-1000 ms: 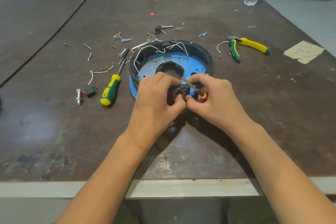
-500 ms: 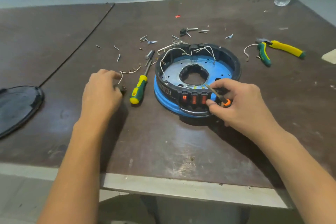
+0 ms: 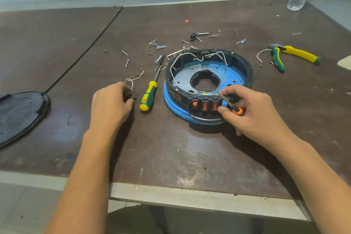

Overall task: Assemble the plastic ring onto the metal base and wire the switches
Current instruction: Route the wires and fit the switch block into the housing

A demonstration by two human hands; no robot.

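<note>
At the middle of the brown table [image 3: 171,148], the black plastic ring [image 3: 248,74] sits on the blue metal base [image 3: 168,100], three red switches [image 3: 204,106] in its near wall; the right hand [image 3: 252,114] pinches a small orange-tipped screwdriver [image 3: 230,105] beside them; the left hand [image 3: 112,104] curls round a loose wired switch [image 3: 133,95].

The plastic ring [image 3: 248,76] was black, the metal base [image 3: 170,100] blue. The three switches [image 3: 204,106] were orange-red; the wires [image 3: 178,58] were white. The large screwdriver [image 3: 148,96] and the pliers [image 3: 296,55] had green-and-yellow handles. The small screwdriver [image 3: 237,110] had an orange-tipped black handle. The loose switch [image 3: 133,95] was black.
</note>
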